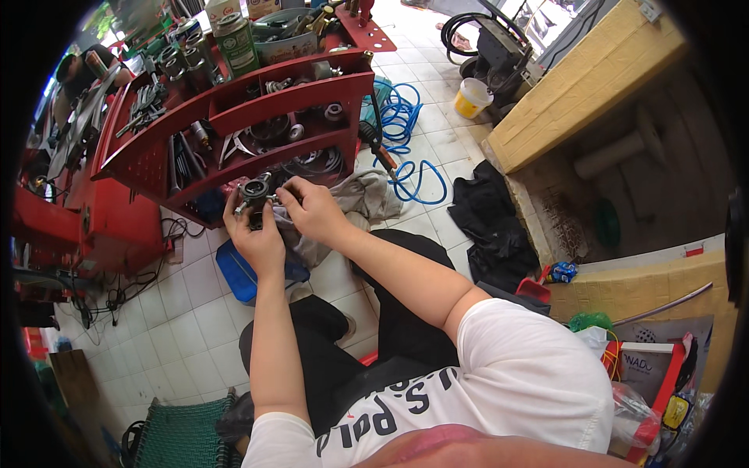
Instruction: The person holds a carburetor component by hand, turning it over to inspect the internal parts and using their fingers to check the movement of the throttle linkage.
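Observation:
My left hand (259, 238) is closed around a small dark and silver metal part with a round opening on top, which looks like a carburetor (255, 189). It is held up in front of the red tool cart (234, 117). My right hand (316, 210) comes in from the right, thumb and fingers pinched together at the part's side. A tiny shiny bit shows at those fingertips, too small to name. A grey rag (367, 193) lies behind my right hand, and a blue plastic basin (236, 273) sits on the floor below my left hand.
The cart carries cans, a green tin (236, 47) and loose tools. A blue coiled hose (399, 117) and a yellow-and-white bucket (472, 98) are beyond it. Black cloth (495, 222) lies to the right. A green woven seat (183, 437) is at lower left.

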`<state>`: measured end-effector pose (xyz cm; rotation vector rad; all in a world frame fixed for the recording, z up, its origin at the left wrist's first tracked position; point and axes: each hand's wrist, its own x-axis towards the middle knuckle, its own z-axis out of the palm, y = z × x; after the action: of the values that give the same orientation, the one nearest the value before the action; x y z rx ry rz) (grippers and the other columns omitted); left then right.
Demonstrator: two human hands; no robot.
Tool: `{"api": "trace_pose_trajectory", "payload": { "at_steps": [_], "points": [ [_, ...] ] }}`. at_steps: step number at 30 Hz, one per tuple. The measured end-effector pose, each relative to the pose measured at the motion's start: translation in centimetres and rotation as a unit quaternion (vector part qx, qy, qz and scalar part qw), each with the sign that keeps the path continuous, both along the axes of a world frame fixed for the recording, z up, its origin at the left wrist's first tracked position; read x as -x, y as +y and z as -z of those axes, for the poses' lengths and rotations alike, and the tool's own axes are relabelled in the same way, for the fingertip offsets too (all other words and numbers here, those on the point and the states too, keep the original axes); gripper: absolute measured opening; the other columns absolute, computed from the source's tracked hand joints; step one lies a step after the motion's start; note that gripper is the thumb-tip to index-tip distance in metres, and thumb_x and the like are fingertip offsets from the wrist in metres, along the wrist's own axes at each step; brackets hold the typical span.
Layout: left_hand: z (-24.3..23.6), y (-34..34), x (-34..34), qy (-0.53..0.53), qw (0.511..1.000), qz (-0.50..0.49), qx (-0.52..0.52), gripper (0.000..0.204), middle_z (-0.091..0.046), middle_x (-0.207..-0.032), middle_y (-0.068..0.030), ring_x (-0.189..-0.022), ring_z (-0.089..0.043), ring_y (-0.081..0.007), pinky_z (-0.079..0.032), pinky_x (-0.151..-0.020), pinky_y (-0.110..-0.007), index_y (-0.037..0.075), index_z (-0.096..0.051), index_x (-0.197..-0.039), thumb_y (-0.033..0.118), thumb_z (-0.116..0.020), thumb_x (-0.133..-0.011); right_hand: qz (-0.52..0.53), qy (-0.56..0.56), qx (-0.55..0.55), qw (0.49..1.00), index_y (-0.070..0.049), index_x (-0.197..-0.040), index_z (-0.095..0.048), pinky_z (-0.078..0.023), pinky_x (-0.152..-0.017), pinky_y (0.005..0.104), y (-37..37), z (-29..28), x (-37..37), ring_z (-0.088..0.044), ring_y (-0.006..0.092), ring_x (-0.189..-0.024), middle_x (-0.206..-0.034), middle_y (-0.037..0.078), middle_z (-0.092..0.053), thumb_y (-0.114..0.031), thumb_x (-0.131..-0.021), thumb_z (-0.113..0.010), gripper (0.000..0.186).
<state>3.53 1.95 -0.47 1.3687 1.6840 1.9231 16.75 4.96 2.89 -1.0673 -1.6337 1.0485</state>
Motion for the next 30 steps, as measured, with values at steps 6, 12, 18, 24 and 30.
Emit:
{"api": "trace_pose_trajectory", "payload": {
  "at_steps": [6,12,18,24,30],
  "points": [
    [0.0,-0.3,0.0,-0.009,1.000,-0.007,0.020,0.017,-0.060,-0.142,-0.0124,-0.130,-0.059,-0.0310,-0.046,-0.107,-0.040,-0.004,-0.075,-0.101,0.006,-0.077,-0.088,-0.027,0.027,-0.101,0.994,0.000,-0.112,-0.061,-0.051,-0.061,0.0323,-0.3,-0.6,-0.1,-0.065,0.0159,-0.064,-0.087,0.012,-0.072,-0.015,-0.094,-0.071,0.025],
    [0.0,-0.2,0.0,0.001,0.999,-0.015,0.029,0.017,-0.059,-0.143,-0.0113,-0.130,-0.059,-0.0298,-0.047,-0.107,-0.039,-0.005,-0.075,-0.101,0.006,-0.077,-0.088,-0.017,-0.027,-0.127,0.991,0.000,-0.103,-0.065,-0.054,-0.066,0.0412,0.0,0.0,-0.2,-0.070,0.0341,-0.073,-0.086,0.019,-0.073,-0.015,-0.091,-0.072,0.020],
    [0.0,-0.2,0.0,0.004,0.999,-0.011,0.033,0.017,-0.059,-0.144,-0.0109,-0.131,-0.059,-0.0295,-0.046,-0.107,-0.038,-0.006,-0.075,-0.100,0.006,-0.078,-0.088,0.009,-0.073,-0.113,0.991,0.000,-0.092,-0.068,-0.055,-0.067,0.0477,0.1,0.2,-0.3,-0.071,0.0424,-0.075,-0.080,0.021,-0.073,-0.020,-0.093,-0.071,0.020],
    [0.3,-0.1,0.4,-0.011,1.000,-0.005,0.018,0.016,-0.059,-0.144,-0.0114,-0.130,-0.059,-0.0294,-0.047,-0.106,-0.037,-0.005,-0.074,-0.098,0.006,-0.079,-0.088,0.004,-0.071,-0.117,0.991,0.000,-0.100,-0.067,-0.053,-0.062,0.0416,-0.2,-0.3,-0.2,-0.070,0.0368,-0.070,-0.081,0.019,-0.072,-0.019,-0.094,-0.072,0.020],
    [0.5,0.0,-0.1,-0.017,0.999,-0.012,0.028,0.016,-0.059,-0.144,-0.0113,-0.121,-0.064,-0.0277,-0.050,-0.100,-0.037,-0.005,-0.075,-0.098,0.005,-0.079,-0.087,0.001,-0.100,-0.140,0.985,-0.002,-0.103,-0.065,-0.053,-0.064,0.0439,0.2,0.6,-0.8,-0.070,0.0391,-0.072,-0.084,0.020,-0.072,-0.020,-0.094,-0.071,0.021]
  ]
}}
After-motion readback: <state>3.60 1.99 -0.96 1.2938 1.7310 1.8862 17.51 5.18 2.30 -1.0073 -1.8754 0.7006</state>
